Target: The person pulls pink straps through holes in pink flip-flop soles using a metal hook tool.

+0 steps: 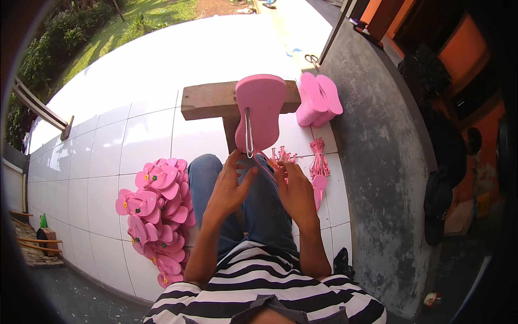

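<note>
A pink sandal sole (261, 108) lies over the wooden beam (208, 100) in front of me. A slim silver metal tool (249, 134) runs lengthwise along its left side. My left hand (229, 188) is at the sole's near end, fingertips by the tool's lower end and the thumb spread away. My right hand (293, 189), fingers curled, grips a pink sandal strap (264, 164) stretching toward that near end. Its fingertips are partly hidden. Between the hands and the beam, more pink straps (285, 155) stand or lie on the tiles.
A heap of finished pink flip-flops (162, 208) lies left of my legs. Stacked pink soles (319, 100) stand right of the beam, with a bundle of pink straps (319, 159) and a loose pink sole (319, 189) nearer me. Scissors (311, 58) lie farther off.
</note>
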`<move>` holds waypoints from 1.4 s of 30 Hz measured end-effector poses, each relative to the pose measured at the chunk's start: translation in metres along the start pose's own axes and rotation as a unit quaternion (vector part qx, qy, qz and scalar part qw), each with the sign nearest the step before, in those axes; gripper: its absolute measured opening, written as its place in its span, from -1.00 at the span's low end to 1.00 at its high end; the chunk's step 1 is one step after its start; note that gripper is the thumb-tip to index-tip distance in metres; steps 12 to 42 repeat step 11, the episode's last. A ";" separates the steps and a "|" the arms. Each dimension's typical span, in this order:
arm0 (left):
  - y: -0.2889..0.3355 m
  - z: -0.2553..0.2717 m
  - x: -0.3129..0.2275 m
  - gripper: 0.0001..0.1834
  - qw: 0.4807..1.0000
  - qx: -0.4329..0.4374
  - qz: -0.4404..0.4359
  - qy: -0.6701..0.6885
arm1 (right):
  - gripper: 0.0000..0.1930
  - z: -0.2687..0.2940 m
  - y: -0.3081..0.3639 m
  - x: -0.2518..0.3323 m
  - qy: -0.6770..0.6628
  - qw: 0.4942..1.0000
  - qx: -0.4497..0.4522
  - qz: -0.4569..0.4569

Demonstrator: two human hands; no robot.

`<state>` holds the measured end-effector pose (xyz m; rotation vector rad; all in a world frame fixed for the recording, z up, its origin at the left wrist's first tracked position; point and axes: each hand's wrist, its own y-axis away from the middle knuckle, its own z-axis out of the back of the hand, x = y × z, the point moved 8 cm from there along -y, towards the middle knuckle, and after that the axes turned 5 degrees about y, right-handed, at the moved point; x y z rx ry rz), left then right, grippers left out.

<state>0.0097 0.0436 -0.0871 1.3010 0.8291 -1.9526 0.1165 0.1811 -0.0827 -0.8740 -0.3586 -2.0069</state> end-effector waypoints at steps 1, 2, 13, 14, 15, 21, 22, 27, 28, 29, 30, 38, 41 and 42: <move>0.005 -0.019 0.016 -0.53 0.996 0.047 0.039 0.064 | -0.70 -0.004 0.008 -0.001 -0.003 1.000 0.025 0.016; 0.009 -0.040 0.030 -0.57 0.984 0.097 0.078 0.127 | -0.69 -0.007 0.015 -0.003 -0.006 0.998 0.049 0.030; 0.055 -0.017 0.064 -0.71 0.939 0.122 0.178 0.269 | -0.60 0.014 0.040 -0.034 0.026 0.995 0.098 0.014; 0.055 -0.017 0.064 -0.71 0.939 0.122 0.178 0.269 | -0.60 0.014 0.040 -0.034 0.026 0.995 0.098 0.014; 0.055 -0.017 0.064 -0.71 0.939 0.122 0.178 0.269 | -0.60 0.014 0.040 -0.034 0.026 0.995 0.098 0.014; 0.055 -0.017 0.064 -0.71 0.939 0.122 0.178 0.269 | -0.60 0.014 0.040 -0.034 0.026 0.995 0.098 0.014; 0.055 -0.017 0.064 -0.71 0.939 0.122 0.178 0.269 | -0.60 0.014 0.040 -0.034 0.026 0.995 0.098 0.014; 0.055 -0.017 0.064 -0.71 0.939 0.122 0.178 0.269 | -0.60 0.014 0.040 -0.034 0.026 0.995 0.098 0.014; 0.055 -0.017 0.064 -0.71 0.939 0.122 0.178 0.269 | -0.60 0.014 0.040 -0.034 0.026 0.995 0.098 0.014; 0.055 -0.017 0.064 -0.71 0.939 0.122 0.178 0.269 | -0.60 0.014 0.040 -0.034 0.026 0.995 0.098 0.014; 0.055 -0.017 0.064 -0.71 0.939 0.122 0.178 0.269 | -0.60 0.014 0.040 -0.034 0.026 0.995 0.098 0.014; 0.055 -0.017 0.064 -0.71 0.939 0.122 0.178 0.269 | -0.60 0.014 0.040 -0.034 0.026 0.995 0.098 0.014; 0.055 -0.017 0.064 -0.71 0.939 0.122 0.178 0.269 | -0.60 0.014 0.040 -0.034 0.026 0.995 0.098 0.014; 0.055 -0.017 0.064 -0.71 0.939 0.122 0.178 0.269 | -0.60 0.014 0.040 -0.034 0.026 0.995 0.098 0.014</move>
